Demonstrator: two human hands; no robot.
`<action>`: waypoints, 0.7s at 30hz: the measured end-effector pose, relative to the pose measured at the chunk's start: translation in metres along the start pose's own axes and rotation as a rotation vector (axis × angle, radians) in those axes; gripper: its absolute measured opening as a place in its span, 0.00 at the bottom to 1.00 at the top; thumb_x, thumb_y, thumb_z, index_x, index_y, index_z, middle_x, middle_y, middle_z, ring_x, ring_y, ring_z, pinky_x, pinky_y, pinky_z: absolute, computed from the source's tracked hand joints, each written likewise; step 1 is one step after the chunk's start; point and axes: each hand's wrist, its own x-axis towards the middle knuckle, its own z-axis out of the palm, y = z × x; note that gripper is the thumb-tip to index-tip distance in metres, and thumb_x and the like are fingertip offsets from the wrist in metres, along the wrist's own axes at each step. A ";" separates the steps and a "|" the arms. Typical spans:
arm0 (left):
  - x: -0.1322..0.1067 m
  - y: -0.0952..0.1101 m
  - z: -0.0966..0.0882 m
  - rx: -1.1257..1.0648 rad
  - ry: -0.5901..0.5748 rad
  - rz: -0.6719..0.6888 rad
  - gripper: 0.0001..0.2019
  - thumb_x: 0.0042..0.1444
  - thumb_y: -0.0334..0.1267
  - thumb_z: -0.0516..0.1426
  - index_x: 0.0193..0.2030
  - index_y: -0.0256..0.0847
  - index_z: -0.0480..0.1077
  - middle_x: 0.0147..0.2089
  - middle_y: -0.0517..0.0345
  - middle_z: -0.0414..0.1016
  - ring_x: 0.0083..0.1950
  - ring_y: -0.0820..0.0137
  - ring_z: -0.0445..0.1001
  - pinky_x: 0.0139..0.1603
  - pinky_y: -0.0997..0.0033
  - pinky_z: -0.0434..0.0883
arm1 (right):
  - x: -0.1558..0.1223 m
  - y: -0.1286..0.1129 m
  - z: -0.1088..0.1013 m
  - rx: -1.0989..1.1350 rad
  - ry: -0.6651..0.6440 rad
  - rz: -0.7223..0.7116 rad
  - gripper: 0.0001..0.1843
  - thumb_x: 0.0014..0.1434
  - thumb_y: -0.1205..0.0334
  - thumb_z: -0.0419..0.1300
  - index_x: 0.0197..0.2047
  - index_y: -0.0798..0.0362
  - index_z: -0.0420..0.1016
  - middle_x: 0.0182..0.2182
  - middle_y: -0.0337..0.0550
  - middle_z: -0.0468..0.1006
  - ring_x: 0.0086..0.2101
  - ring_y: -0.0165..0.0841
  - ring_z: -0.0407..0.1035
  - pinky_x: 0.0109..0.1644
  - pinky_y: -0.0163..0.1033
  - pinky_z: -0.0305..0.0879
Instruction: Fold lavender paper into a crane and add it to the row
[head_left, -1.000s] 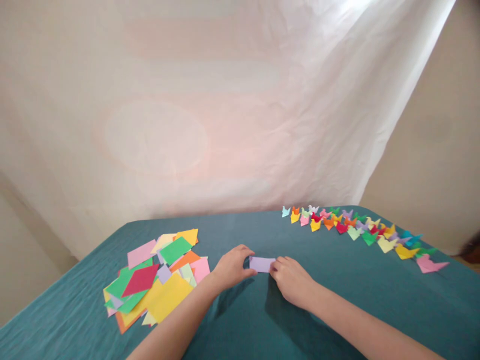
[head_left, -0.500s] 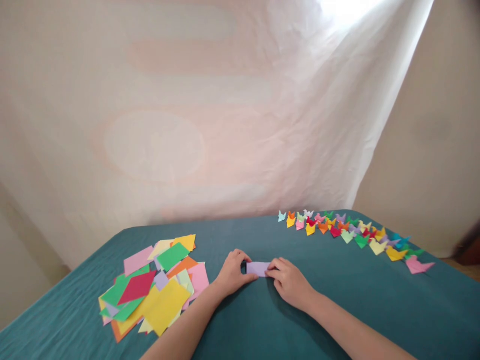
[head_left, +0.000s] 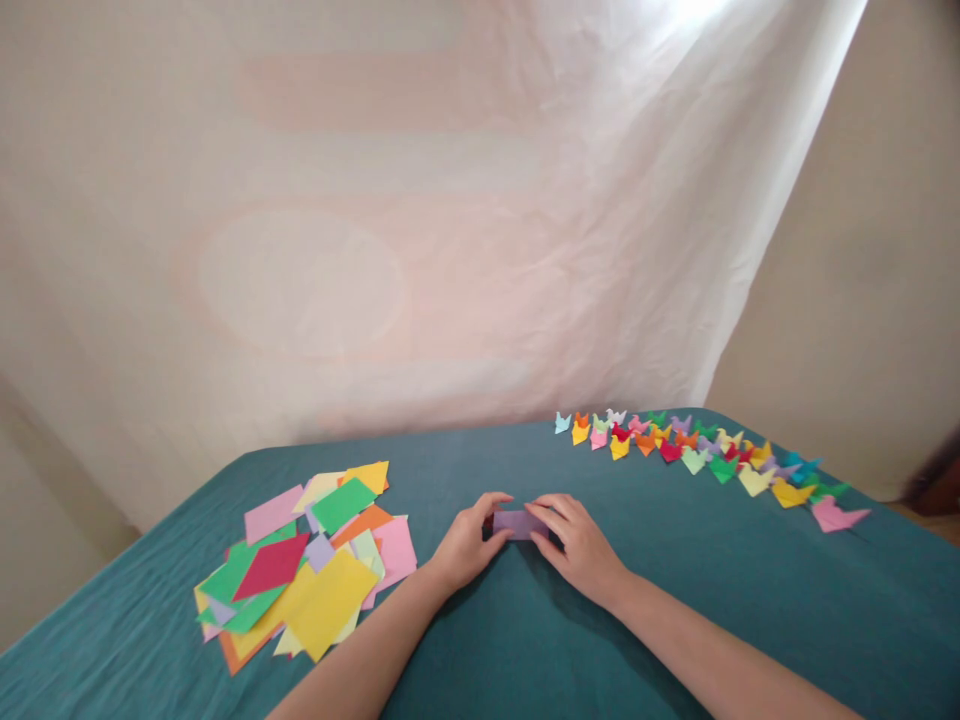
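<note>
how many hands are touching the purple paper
2. The left hand pinches the left end of the purple paper; the right hand holds its right end. No other hands show.

The folded paper (head_left: 517, 522) is plain lilac on a teal tablecloth (head_left: 675, 580). The loose sheets (head_left: 322, 600) are yellow, green, red, pink, orange and lilac; the folded figures (head_left: 694, 460) add blue. The backdrop cloth (head_left: 450, 250) is creamy white.

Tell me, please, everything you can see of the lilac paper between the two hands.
The lilac paper is a small, narrow rectangle, plain and matte, seemingly thin folded craft paper. It seems to rest flat on the teal tablecloth near the table's middle, long side running left to right. The left hand pinches its left end; the right hand lays its fingers over the right end, hiding part of it.
</note>
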 end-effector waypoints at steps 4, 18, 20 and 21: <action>-0.001 0.005 0.003 -0.036 -0.021 0.047 0.23 0.54 0.33 0.54 0.58 0.43 0.56 0.38 0.60 0.71 0.37 0.72 0.69 0.41 0.72 0.66 | 0.000 -0.001 -0.001 0.016 0.034 -0.035 0.15 0.61 0.64 0.53 0.51 0.52 0.69 0.41 0.47 0.72 0.43 0.36 0.64 0.47 0.44 0.61; 0.005 0.009 0.010 -0.443 0.117 -0.075 0.21 0.56 0.40 0.55 0.55 0.39 0.57 0.36 0.57 0.72 0.37 0.71 0.71 0.39 0.70 0.67 | 0.001 -0.004 -0.002 0.456 -0.032 0.340 0.16 0.62 0.55 0.48 0.30 0.54 0.70 0.23 0.38 0.69 0.25 0.30 0.63 0.30 0.34 0.57; 0.005 0.007 0.010 -0.549 0.048 -0.116 0.26 0.54 0.41 0.58 0.57 0.39 0.53 0.35 0.57 0.72 0.36 0.71 0.71 0.37 0.71 0.66 | 0.001 -0.003 -0.002 0.512 -0.032 0.385 0.16 0.62 0.54 0.49 0.30 0.55 0.69 0.23 0.38 0.70 0.25 0.30 0.63 0.30 0.34 0.57; 0.005 0.007 0.011 -0.603 0.001 -0.132 0.30 0.53 0.40 0.59 0.59 0.39 0.51 0.35 0.57 0.72 0.35 0.71 0.72 0.37 0.71 0.66 | 0.002 -0.003 -0.002 0.534 -0.028 0.401 0.16 0.61 0.53 0.49 0.30 0.55 0.69 0.23 0.38 0.70 0.26 0.30 0.63 0.30 0.34 0.57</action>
